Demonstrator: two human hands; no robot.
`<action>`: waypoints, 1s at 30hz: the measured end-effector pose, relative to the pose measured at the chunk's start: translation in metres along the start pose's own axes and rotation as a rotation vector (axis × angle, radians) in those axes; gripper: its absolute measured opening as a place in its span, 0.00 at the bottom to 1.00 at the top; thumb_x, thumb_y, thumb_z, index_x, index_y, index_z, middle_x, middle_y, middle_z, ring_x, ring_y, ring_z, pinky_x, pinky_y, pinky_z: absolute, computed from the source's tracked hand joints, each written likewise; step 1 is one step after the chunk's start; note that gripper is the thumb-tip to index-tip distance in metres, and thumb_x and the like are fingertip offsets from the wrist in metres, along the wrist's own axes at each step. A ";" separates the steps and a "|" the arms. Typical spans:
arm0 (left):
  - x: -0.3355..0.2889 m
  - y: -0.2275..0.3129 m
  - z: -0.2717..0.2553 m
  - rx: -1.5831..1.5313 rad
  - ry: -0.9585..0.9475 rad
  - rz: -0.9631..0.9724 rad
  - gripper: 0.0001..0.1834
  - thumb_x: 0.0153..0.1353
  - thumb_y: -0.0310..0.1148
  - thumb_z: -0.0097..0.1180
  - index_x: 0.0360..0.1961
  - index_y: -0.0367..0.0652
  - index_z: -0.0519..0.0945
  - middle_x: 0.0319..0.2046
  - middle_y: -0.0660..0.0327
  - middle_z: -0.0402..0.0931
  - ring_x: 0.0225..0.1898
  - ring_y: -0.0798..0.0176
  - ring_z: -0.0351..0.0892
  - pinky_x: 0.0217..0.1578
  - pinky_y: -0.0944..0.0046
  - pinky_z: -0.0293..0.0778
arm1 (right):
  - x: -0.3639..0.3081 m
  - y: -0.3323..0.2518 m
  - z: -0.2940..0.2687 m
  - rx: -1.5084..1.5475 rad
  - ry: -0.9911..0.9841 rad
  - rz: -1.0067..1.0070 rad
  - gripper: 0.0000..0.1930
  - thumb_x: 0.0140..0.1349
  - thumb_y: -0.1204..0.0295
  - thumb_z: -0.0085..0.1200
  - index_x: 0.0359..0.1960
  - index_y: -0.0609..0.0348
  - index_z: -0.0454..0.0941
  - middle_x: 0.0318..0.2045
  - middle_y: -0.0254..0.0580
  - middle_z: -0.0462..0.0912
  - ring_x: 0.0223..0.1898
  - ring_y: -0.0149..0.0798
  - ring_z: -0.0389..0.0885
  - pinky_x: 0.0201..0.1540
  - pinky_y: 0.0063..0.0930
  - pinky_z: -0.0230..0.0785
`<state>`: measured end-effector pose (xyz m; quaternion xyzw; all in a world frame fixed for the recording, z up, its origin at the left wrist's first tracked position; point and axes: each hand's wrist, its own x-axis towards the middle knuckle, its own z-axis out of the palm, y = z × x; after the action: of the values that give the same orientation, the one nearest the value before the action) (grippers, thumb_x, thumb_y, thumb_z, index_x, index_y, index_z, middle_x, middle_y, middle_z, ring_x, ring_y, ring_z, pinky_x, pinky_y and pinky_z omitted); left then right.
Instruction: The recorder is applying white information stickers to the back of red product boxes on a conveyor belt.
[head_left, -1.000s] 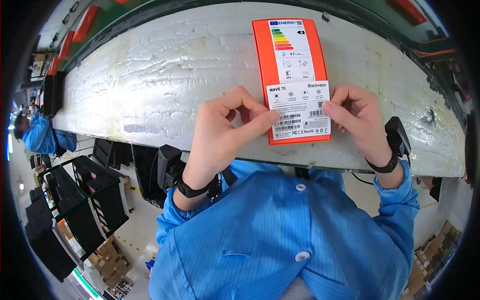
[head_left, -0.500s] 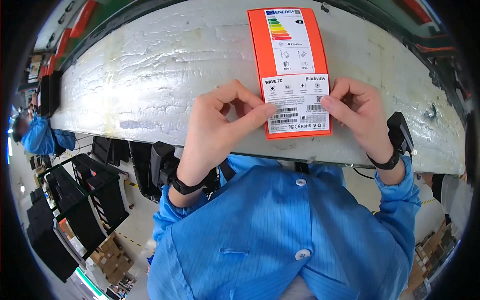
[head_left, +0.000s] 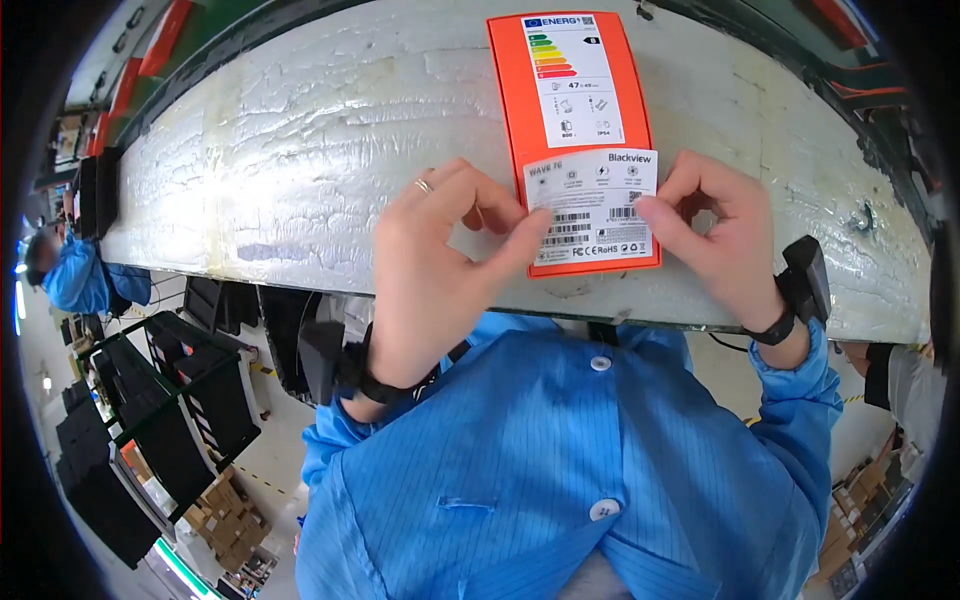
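An orange-red box lies flat on the worktop, its long side pointing away from me. On its far half is a white energy label with coloured bars. Over the near half is a white printed sticker, its left part bowed and catching glare. My left hand pinches the sticker's left edge between thumb and forefinger. At the right edge, my right hand pinches it the same way. Whether the sticker's underside touches the box all over is hidden.
The worktop has a wrinkled, taped silver-grey covering. Left of it, below, stand dark racks with black trays and cardboard boxes. A person in blue is at the far left.
The sticker's left part has bowed and now shows glare, with its upper left corner shifted. My left wrist has turned slightly; both hands keep their pinch. The box has shifted slightly left.
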<state>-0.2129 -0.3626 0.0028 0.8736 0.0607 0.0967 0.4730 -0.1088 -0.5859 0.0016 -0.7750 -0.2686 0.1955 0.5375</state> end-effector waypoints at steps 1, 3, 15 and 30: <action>0.000 0.001 -0.001 0.000 -0.002 0.000 0.12 0.55 0.32 0.69 0.25 0.37 0.77 0.21 0.66 0.73 0.26 0.73 0.68 0.31 0.69 0.64 | -0.001 -0.002 0.002 -0.056 0.022 -0.038 0.09 0.60 0.74 0.63 0.27 0.61 0.76 0.21 0.29 0.78 0.22 0.19 0.72 0.26 0.16 0.64; 0.010 0.000 -0.006 0.323 0.003 0.125 0.15 0.55 0.35 0.69 0.28 0.37 0.76 0.23 0.63 0.73 0.28 0.68 0.70 0.32 0.67 0.67 | 0.005 -0.002 0.004 -0.116 0.056 -0.077 0.09 0.59 0.74 0.63 0.26 0.60 0.75 0.20 0.30 0.77 0.21 0.20 0.72 0.25 0.16 0.63; 0.131 -0.042 -0.005 -0.320 -0.251 0.037 0.23 0.61 0.38 0.64 0.52 0.34 0.76 0.43 0.58 0.80 0.44 0.68 0.79 0.45 0.67 0.75 | -0.007 -0.041 0.056 -1.034 0.021 -0.693 0.29 0.61 0.57 0.53 0.59 0.66 0.71 0.62 0.50 0.71 0.61 0.48 0.72 0.58 0.43 0.68; 0.024 -0.013 -0.013 -0.363 -0.416 -0.129 0.13 0.64 0.35 0.62 0.39 0.35 0.76 0.31 0.56 0.81 0.35 0.65 0.82 0.35 0.65 0.76 | -0.022 -0.038 -0.013 -0.916 -0.156 -0.244 0.42 0.53 0.52 0.63 0.70 0.46 0.61 0.66 0.61 0.60 0.65 0.65 0.62 0.66 0.61 0.52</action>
<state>-0.1924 -0.3396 0.0017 0.7700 -0.0004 -0.1056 0.6293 -0.1263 -0.5991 0.0426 -0.8780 -0.4557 0.0498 0.1380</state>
